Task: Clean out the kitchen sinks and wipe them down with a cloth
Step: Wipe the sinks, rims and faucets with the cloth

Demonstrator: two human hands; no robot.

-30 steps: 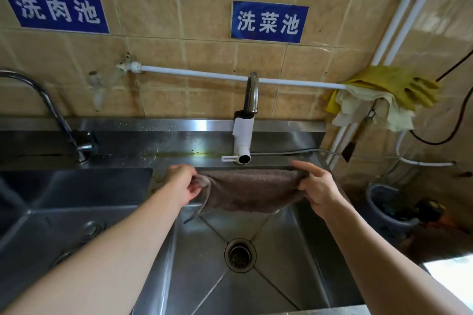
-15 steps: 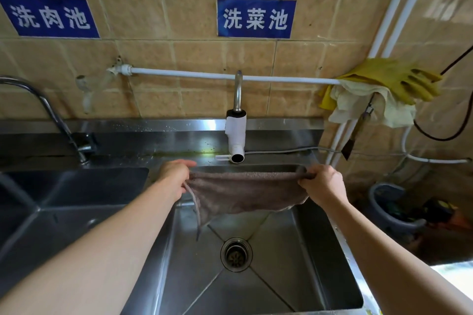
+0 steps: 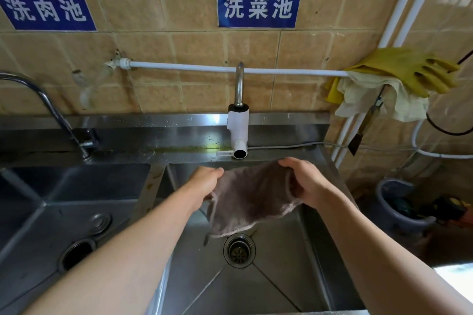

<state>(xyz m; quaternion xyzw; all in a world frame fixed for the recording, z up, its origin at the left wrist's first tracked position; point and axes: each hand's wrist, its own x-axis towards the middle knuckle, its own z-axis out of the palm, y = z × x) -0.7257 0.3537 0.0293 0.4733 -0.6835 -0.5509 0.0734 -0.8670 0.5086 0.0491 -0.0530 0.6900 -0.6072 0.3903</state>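
Cloth (image 3: 252, 202), brown-grey, held above right sink (image 3: 286, 279); hangs slack between both hands, lower edge just over drain (image 3: 239, 250). Left hand (image 3: 206, 183): fingers curled round the cloth's left top edge. Right hand (image 3: 307, 181): fingers curled over the right top edge, bunching it. White tap spout (image 3: 239, 133) just beyond the hands. Left sink (image 3: 76, 210) off to the left hand's side
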